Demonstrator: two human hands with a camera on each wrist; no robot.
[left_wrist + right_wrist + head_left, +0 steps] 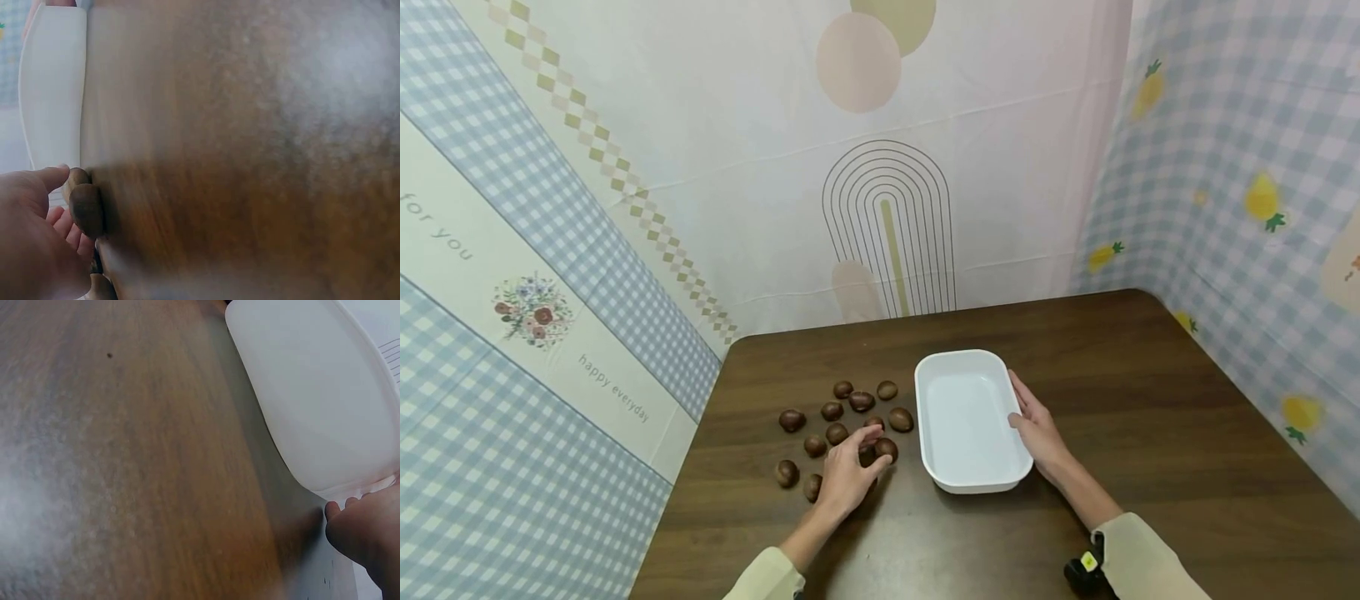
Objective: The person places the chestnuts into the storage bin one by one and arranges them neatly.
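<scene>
Brown chestnuts (861, 402) lie scattered on the table to the left of a white rectangular dish (967, 421). My left hand (847, 477) reaches in among them, thumb and forefinger apart on either side of a chestnut (886, 451) at the group's right edge. In the left wrist view, the thumb is close above one chestnut (86, 209) and the other fingers are behind it; whether they touch is unclear. My right hand (1037, 429) grips the dish's right side, thumb over the rim and fingers against the outside. The dish looks slightly tilted, its inside bare.
The dark wooden table (1150, 433) runs back to a patterned cloth wall (760, 208), with more checked cloth at both sides. A small black device (1084, 573) is at the right sleeve.
</scene>
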